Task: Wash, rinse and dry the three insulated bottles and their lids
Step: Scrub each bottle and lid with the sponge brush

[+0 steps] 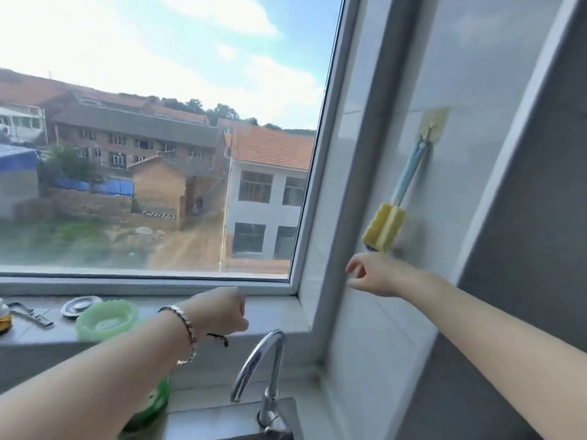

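A bottle brush (386, 228) with a yellow sponge head and a pale blue handle hangs from an adhesive hook (432, 123) on the tiled wall right of the window. My right hand (374, 274) is raised just below the sponge head, fingers loosely spread and holding nothing, not touching the brush. My left hand (219, 311) hovers in front of the window sill with its fingers curled in, nothing visible in it; a bracelet sits on that wrist. No insulated bottles or lids are in view.
A chrome tap (260, 360) curves up at the bottom centre, between my arms. On the window sill (273, 315) lie a green ribbed dish (106, 319), a small metal lid (79, 306) and metal tongs (28, 314). A green bottle (152, 404) shows under my left forearm.
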The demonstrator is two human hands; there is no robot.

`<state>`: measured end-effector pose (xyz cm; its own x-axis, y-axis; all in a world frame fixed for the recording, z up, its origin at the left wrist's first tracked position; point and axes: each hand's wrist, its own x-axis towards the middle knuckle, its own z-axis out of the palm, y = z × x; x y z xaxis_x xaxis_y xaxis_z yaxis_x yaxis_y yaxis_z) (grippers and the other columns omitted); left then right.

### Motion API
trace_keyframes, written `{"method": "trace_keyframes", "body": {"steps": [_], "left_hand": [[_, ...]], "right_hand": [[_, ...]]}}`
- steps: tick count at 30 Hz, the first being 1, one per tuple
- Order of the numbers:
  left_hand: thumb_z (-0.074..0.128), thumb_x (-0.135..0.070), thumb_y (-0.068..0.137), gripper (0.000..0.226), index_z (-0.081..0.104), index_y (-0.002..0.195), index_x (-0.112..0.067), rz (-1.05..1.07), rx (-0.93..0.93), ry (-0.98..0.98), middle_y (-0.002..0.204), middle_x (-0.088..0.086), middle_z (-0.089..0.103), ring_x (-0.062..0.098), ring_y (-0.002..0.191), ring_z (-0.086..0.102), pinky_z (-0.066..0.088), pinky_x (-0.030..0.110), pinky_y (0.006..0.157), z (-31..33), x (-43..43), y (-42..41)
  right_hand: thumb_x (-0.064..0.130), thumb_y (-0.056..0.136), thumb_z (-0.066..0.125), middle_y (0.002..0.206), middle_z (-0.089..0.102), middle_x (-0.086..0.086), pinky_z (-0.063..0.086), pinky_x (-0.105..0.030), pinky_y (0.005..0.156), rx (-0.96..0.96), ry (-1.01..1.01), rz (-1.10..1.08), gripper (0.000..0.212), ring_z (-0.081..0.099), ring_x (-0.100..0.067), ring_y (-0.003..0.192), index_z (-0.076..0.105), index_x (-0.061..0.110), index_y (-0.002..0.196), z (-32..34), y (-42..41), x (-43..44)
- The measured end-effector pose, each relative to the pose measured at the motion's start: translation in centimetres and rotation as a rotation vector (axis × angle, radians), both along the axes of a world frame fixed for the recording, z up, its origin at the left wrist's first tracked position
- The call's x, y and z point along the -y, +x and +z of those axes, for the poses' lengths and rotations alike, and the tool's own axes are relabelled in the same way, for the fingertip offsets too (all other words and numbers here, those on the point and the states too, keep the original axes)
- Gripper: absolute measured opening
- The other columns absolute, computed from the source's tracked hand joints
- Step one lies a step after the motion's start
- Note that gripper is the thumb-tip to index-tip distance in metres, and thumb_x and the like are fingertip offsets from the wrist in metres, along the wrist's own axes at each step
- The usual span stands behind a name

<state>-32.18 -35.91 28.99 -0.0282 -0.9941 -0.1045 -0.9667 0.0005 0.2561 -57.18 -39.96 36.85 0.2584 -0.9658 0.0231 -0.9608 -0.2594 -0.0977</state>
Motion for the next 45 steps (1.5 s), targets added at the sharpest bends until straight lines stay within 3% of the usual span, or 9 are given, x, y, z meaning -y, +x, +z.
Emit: {"method": "trace_keyframes", "body": {"steps": [3,6,24,26,31,34,37,41,45], "left_hand": [[0.055,-0.027,0.087,0.011,0.059,0.096,-0.022,0.021,0.018,-0.084,0.097,-0.002,0.060,0.015,0.081,0.052,0.041,0.021,0.064,3.8,1.4,-1.2],[0.056,-0.030,0.087,0.016,0.060,0.101,-0.022,0.016,0.049,-0.129,0.101,-0.004,0.062,0.013,0.085,0.055,0.041,0.019,0.065,5.6,2.1,-1.7],[0.054,-0.034,0.089,0.023,0.056,0.111,-0.026,-0.107,0.066,-0.101,0.098,-0.009,0.058,0.010,0.083,0.054,0.044,0.020,0.071,4.8,3.3,-1.5],[0.060,-0.038,0.087,0.036,0.051,0.120,-0.028,-0.121,-0.066,-0.174,0.109,-0.010,0.059,0.009,0.091,0.057,0.046,0.022,0.080,4.4,2.1,-1.4],[0.080,-0.054,0.051,0.081,0.042,0.122,-0.039,-0.144,-0.865,-0.192,0.113,-0.017,0.057,-0.002,0.093,0.063,0.051,0.018,0.080,2.1,-4.8,-1.8],[0.083,-0.039,0.057,0.062,0.055,0.111,-0.032,-0.055,-1.090,-0.086,0.102,-0.003,0.068,0.009,0.086,0.069,0.055,0.022,0.070,-1.4,-8.6,-1.2],[0.070,-0.004,0.078,0.017,0.066,0.091,-0.014,0.085,-1.045,-0.046,0.084,0.006,0.073,0.015,0.074,0.070,0.057,0.028,0.063,-5.2,-11.8,0.7],[0.067,-0.005,0.074,0.017,0.066,0.080,-0.021,0.179,-0.847,0.021,0.073,0.007,0.071,0.023,0.068,0.069,0.056,0.041,0.067,-10.3,-15.5,5.6],[0.065,-0.010,0.073,0.023,0.061,0.077,-0.032,0.182,-0.592,0.086,0.068,-0.004,0.065,0.018,0.067,0.063,0.051,0.037,0.066,-13.1,-18.6,9.6]], "right_hand": [[0.029,0.087,0.057,0.100,0.064,0.001,0.041,-0.027,0.078,0.230,-0.336,-0.190,0.022,0.057,-0.026,0.098,0.057,0.019,0.107,4.8,-2.9,2.2],[0.034,0.089,0.056,0.119,0.059,-0.012,0.043,-0.034,0.082,0.428,-0.552,-0.379,0.043,0.055,-0.033,0.109,0.047,0.010,0.123,6.5,-3.8,4.1],[0.019,0.078,0.072,0.096,0.066,-0.006,0.045,-0.023,0.072,1.089,-0.788,-0.273,0.023,0.059,-0.019,0.083,0.062,0.013,0.098,5.6,-2.8,5.6],[0.016,0.077,0.074,0.085,0.062,0.002,0.050,-0.028,0.075,1.106,-0.740,-0.182,0.022,0.057,-0.016,0.078,0.059,0.017,0.092,6.1,-1.8,3.5],[0.003,0.073,0.074,0.080,0.061,0.001,0.055,-0.034,0.069,1.300,-0.310,0.099,0.025,0.061,-0.018,0.077,0.057,0.016,0.087,0.2,3.1,-4.7],[0.009,0.067,0.073,0.078,0.063,-0.002,0.055,-0.030,0.065,1.430,-0.044,0.143,0.025,0.062,-0.013,0.071,0.056,0.017,0.083,-6.3,6.1,-9.6],[0.017,0.072,0.074,0.083,0.066,-0.003,0.056,-0.035,0.077,1.318,0.178,0.074,0.021,0.065,-0.011,0.077,0.057,0.019,0.085,-12.2,8.2,-13.0],[0.039,0.076,0.070,0.079,0.069,0.010,0.053,-0.027,0.078,0.593,0.443,0.126,0.012,0.064,-0.001,0.076,0.061,0.034,0.080,-16.8,9.1,-15.9],[0.035,0.077,0.065,0.090,0.067,0.012,0.050,-0.027,0.075,0.438,-0.077,0.353,0.021,0.053,-0.002,0.082,0.068,0.023,0.094,-18.1,10.9,-16.1]]}}
